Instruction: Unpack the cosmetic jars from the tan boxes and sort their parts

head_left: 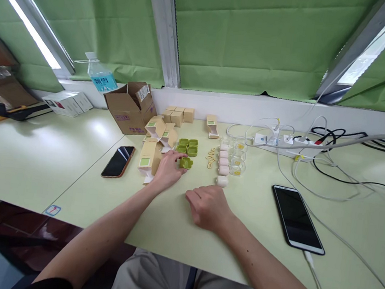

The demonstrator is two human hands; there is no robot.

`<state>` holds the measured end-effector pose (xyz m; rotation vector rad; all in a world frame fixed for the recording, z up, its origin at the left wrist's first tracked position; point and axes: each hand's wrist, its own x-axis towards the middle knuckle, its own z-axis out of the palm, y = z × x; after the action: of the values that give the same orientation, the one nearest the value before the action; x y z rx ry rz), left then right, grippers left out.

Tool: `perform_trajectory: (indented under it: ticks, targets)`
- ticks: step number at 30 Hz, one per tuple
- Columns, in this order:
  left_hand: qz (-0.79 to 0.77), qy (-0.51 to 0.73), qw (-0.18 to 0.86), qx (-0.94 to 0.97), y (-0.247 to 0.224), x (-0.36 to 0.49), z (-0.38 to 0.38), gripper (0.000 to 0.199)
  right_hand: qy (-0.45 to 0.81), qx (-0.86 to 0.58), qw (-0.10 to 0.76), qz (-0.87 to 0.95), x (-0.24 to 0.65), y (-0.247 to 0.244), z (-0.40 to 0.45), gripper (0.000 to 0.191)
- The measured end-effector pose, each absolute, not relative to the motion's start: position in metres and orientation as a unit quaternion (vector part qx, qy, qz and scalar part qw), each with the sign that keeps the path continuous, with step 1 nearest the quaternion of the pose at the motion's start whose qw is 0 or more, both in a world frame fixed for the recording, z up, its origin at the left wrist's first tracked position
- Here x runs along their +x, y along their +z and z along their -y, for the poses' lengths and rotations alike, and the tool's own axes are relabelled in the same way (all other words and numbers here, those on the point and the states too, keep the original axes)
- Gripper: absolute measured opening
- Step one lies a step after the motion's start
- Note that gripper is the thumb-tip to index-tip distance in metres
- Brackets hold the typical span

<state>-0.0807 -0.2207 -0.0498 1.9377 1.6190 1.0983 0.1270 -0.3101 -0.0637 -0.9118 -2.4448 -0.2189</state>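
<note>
My left hand (169,169) has thumb and fingertips closed on a small green flower-edged cup (186,163) at the table's middle. Just behind it, several square green cups (187,146) sit in a tight block. My right hand (208,206) rests on the table as a loose fist, with no object showing in it. Beyond that fist stands a row of pale pink, rounded pieces (223,162), with clear round cups (238,161) beside it. Thin yellow loops (211,157) lie between the green cups and the pink row. Opened small cartons (150,154) stand left of my left hand.
Closed small boxes (178,115) and one opened carton (211,126) stand at the back. An open cardboard box (129,114) and a bottle (100,76) are back left. Phones lie at left (118,161) and right (297,219). Cables run from a power strip (287,148).
</note>
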Motion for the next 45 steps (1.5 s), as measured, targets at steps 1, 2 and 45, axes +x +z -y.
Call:
perform_trajectory:
  ticks: [1,2,45]
  targets:
    - [-0.583,0.369,0.178,0.701,-0.049,-0.082,0.221,0.042,-0.072,-0.325,0.242,0.911,0.125,-0.065,0.311,0.01]
    - [-0.592,0.341,0.15,0.715,-0.048,-0.083,0.222,0.042,-0.063,-0.319,0.228,0.918,0.124,-0.066,0.311,0.011]
    - [-0.648,0.049,-0.133,0.748,0.005,-0.035,-0.036,0.066,0.071,-0.286,0.159,0.942,0.123,-0.054,0.31,0.022]
